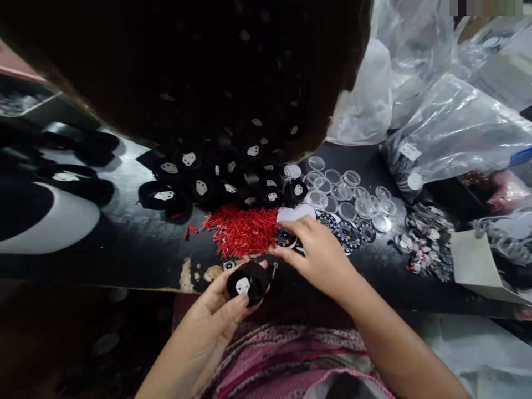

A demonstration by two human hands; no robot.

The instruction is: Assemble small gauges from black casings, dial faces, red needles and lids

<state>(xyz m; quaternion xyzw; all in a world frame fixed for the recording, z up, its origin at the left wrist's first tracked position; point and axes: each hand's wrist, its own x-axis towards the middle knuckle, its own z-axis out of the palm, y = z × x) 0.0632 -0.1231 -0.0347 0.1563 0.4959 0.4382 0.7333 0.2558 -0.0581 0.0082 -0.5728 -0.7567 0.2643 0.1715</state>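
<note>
My left hand (226, 310) is wrapped round a black cup-shaped housing (258, 280) with a small white mechanism (243, 285) inside its open end. Over the edge of a pile of dial faces, my right hand (318, 252) has thumb and index finger at opposite edges of a round black dial (285, 237). Whether that dial is lifted off the pile is hard to tell. Beside those fingertips lies a heap of thin red pointers (245, 230). More black dials (347, 233) with white markings lie just beyond my right hand.
Several black housings (201, 187) with white inserts stand behind the red heap, under a large dark container (187, 72). Clear round covers (341, 191) lie to the right. Further right are small loose parts (430, 241), an open box (474, 263) and plastic bags (465, 133).
</note>
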